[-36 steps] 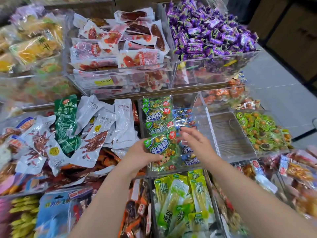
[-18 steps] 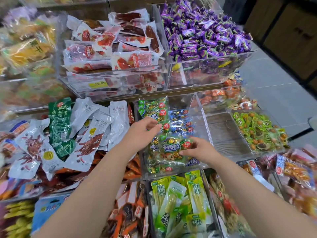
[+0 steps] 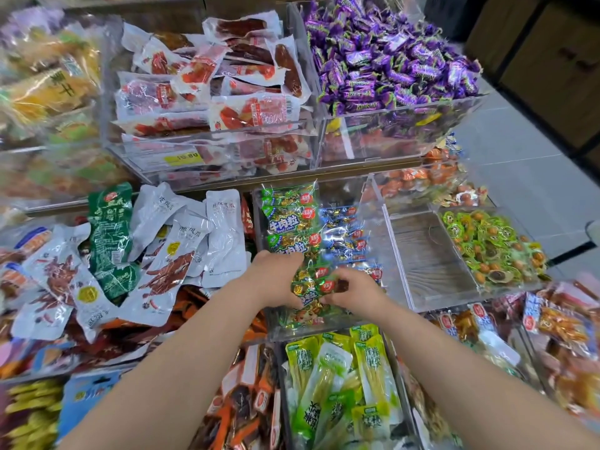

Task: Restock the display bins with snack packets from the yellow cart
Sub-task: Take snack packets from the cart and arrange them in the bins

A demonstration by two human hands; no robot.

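Green packet: your left hand and right hand both pinch it.
Bin: slick film may slip; row behind could topple.

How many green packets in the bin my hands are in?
4 show: three stacked at the back, one packet held between left hand and right hand. More may hide beneath.

A tiered wooden shelf carries clear bins of packets; blurred lower tiers probably likewise.
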